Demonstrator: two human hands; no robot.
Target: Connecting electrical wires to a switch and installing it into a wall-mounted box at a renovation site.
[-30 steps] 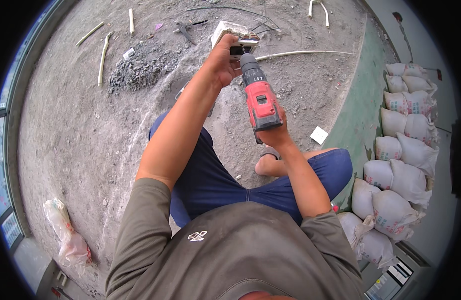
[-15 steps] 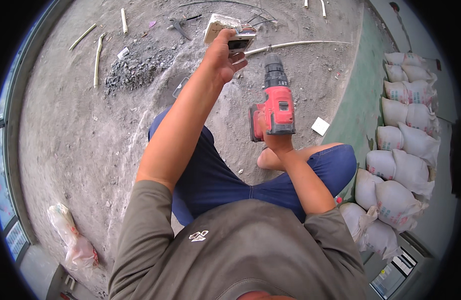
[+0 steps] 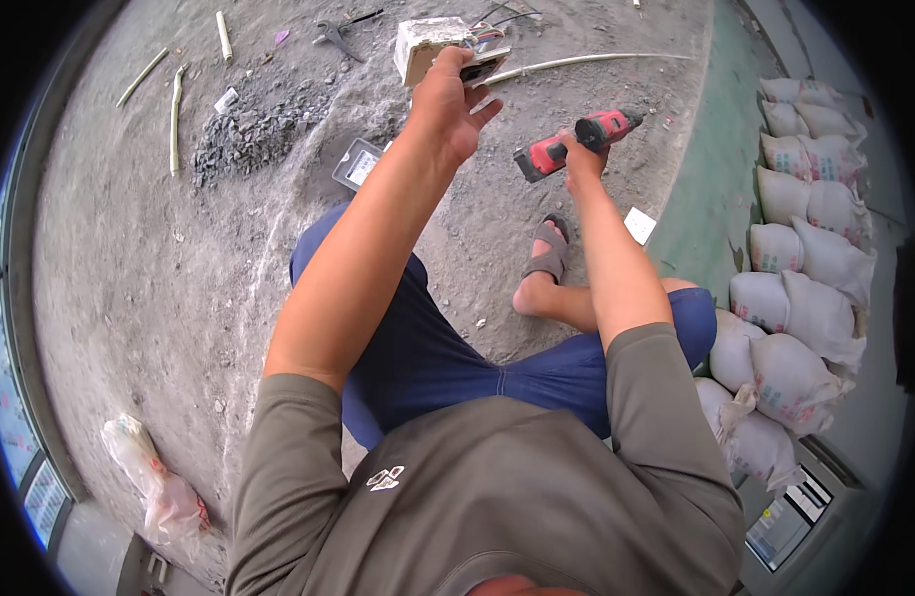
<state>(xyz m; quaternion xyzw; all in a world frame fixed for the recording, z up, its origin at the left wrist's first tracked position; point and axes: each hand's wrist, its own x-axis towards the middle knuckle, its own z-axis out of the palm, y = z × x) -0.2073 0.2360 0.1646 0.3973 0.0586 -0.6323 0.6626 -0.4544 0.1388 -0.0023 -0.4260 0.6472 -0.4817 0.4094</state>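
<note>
Two grips are in my view, both occupied. My left grip (image 3: pixel 445 107) pinches a thin white-framed panel with a dark face (image 3: pixel 484 68), some fingers spread free below it; the panel stands tilted beside a chunky off-white box (image 3: pixel 423 50), with thin coloured wires (image 3: pixel 491 36) behind it. My right grip (image 3: pixel 583 164) is closed round the handle of a red-and-black cordless drill (image 3: pixel 603 129). A second ago its nose was at the panel; now it is swung right, pointing away, so only the left grip bears on the panel. Further out: crumbly grey ground (image 3: pixel 120 258), a jagged heap of broken stone (image 3: pixel 262 134), a smooth white tube (image 3: pixel 596 59), and plump woven white sacks (image 3: pixel 815 308).
</note>
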